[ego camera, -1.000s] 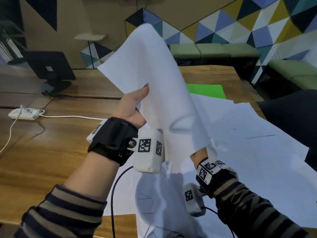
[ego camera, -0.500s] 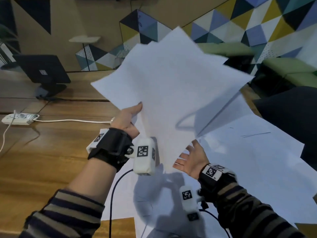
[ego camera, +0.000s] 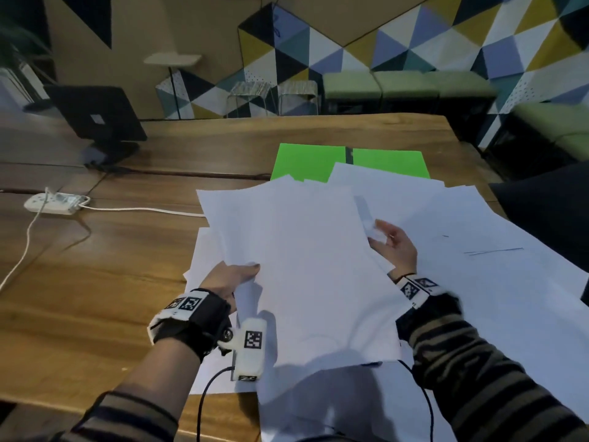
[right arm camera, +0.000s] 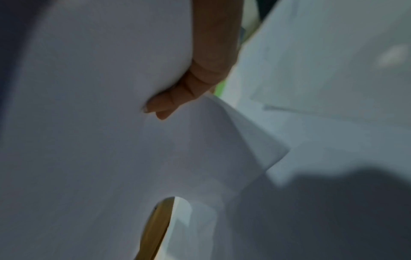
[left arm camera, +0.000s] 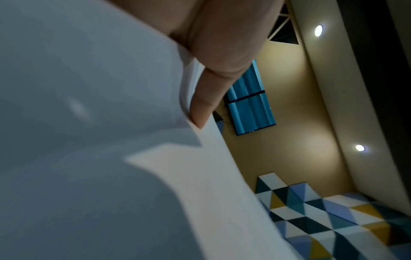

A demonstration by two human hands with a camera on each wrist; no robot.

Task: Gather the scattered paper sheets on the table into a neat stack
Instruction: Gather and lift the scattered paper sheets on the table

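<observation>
Left hand (ego camera: 228, 279) grips the near-left edge of the gathered white sheets (ego camera: 302, 272), thumb on top. Right hand (ego camera: 393, 247) curls fingers around their right edge. Sheets held low over loose sheets (ego camera: 497, 275) covering the worktop (ego camera: 95, 266).

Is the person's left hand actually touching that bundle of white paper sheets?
Touching. In the head view the left hand grips the near-left edge of the white sheets, thumb on top. The left wrist view shows a finger pressed along the paper's edge.
</observation>
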